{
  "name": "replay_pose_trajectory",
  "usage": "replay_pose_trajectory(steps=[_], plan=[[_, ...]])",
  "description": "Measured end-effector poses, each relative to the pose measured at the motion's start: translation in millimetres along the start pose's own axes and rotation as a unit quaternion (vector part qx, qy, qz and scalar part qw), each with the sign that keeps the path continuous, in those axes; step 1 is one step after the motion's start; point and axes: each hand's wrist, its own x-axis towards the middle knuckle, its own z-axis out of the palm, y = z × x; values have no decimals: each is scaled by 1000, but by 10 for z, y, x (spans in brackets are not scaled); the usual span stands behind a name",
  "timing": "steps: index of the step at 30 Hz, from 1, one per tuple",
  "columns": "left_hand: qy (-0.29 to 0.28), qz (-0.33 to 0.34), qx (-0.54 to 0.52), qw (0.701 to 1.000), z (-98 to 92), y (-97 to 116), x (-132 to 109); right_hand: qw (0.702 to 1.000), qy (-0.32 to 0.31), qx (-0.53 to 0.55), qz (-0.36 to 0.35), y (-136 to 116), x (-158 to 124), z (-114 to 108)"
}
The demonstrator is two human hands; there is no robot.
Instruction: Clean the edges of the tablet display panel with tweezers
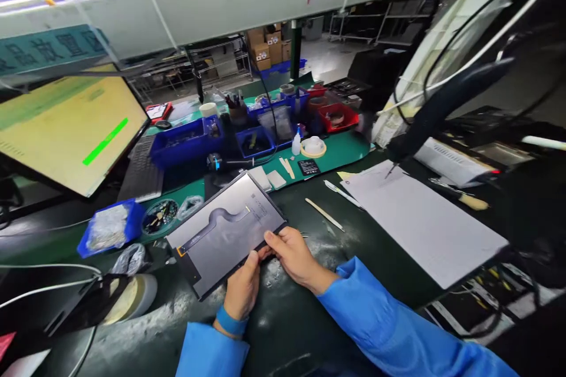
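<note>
A tablet-sized display panel (239, 241) is held tilted above the dark bench, its grey metallic back facing me. A dark flex cable (216, 221) runs across that back, with an orange end at the panel's left edge. My left hand (242, 290), a blue band at its wrist, pinches the near edge, thumb on top. Close beside it, my right hand (294, 256) grips the near right corner, its thumb also on the grey face. The fingers under the panel are mostly hidden.
A lit monitor (66, 129) and keyboard (140, 171) stand left. Blue bins (186, 141) and red trays (338, 118) line the back. A wooden stick (325, 215), a pen (342, 194), white paper (424, 218) and a brush (464, 197) lie right. A round tub (141, 297) sits at left.
</note>
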Motion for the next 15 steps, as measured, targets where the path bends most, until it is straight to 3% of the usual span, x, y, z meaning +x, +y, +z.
replay_pose_trajectory(steps=[3,6,9,12,15], plan=[[70,22,-39,997,24,39,13,997,-58,-53,4,25,-44,50],[91,21,-50,994,22,156,47,990,-103,-94,-1,-43,-54,49],[128,68,-52,988,-30,281,85,984,-128,-121,-6,-164,-32,-21],[159,81,-45,983,-128,364,116,981,-109,-156,-46,-273,9,-107],[152,73,-23,985,-221,389,127,980,-77,-163,-84,-316,38,-145]])
